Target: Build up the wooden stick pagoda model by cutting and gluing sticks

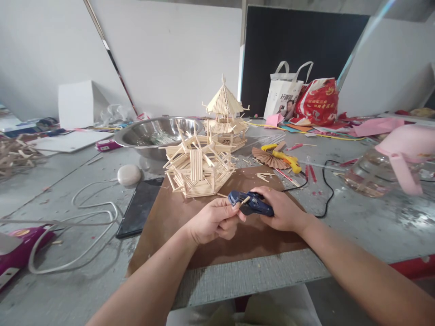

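Note:
My right hand (282, 210) is wrapped round a dark blue handheld cutter (256, 207), whose head points left. A thin wooden stick (245, 199) is pinched between the thumb and fingers of my left hand (217, 219), its end at the cutter's head. Whether the blades touch the stick, I cannot tell. Just beyond my hands, a half-built stick model (200, 170) stands on a brown mat (163, 240). Behind it rises a stick pavilion (224, 106) with a pointed roof.
A steel bowl (136, 136) stands at the back left. On the left lie a black phone (141, 208), a white round case (129, 174) and a purple power strip (23, 249). A yellow glue gun (288, 162), its black cable and a pink-lidded jug (370, 174) are on the right.

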`<state>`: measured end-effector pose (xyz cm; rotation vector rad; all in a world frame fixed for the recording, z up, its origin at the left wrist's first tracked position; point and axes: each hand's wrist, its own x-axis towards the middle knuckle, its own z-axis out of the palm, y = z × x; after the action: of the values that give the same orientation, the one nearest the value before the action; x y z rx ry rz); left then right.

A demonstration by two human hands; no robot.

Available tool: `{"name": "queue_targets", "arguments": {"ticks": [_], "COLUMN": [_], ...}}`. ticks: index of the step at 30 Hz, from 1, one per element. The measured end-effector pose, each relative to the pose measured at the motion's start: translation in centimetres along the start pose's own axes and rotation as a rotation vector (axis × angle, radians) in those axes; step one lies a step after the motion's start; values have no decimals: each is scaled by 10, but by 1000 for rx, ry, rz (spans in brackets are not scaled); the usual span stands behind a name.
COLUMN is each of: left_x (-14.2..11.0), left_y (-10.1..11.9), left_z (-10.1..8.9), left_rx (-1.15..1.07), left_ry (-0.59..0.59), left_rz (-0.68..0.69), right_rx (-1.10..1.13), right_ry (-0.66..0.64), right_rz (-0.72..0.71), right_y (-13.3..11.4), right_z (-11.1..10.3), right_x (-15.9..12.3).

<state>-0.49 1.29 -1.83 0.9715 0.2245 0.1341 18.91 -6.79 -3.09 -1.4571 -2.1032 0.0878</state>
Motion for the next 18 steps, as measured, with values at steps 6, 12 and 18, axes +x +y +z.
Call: {"name": "queue_targets", "arguments": {"ticks": [6,12,18], "left_x": [-1,-1,-1], "left_y": [-1,-3,-3], "left_z": [0,0,2], "left_rx": [-52,-55,-28], "left_ry": [-56,-62,-37], "left_rz": [-19,6,39], "right_rx": [-7,-15,-22], "right_ry": [-21,-7,7], "right_rz": [21,32,60], "right_y": [-2,-2,-4], "right_z": [1,2,2], "right_x": [-1,-3,-5]}}
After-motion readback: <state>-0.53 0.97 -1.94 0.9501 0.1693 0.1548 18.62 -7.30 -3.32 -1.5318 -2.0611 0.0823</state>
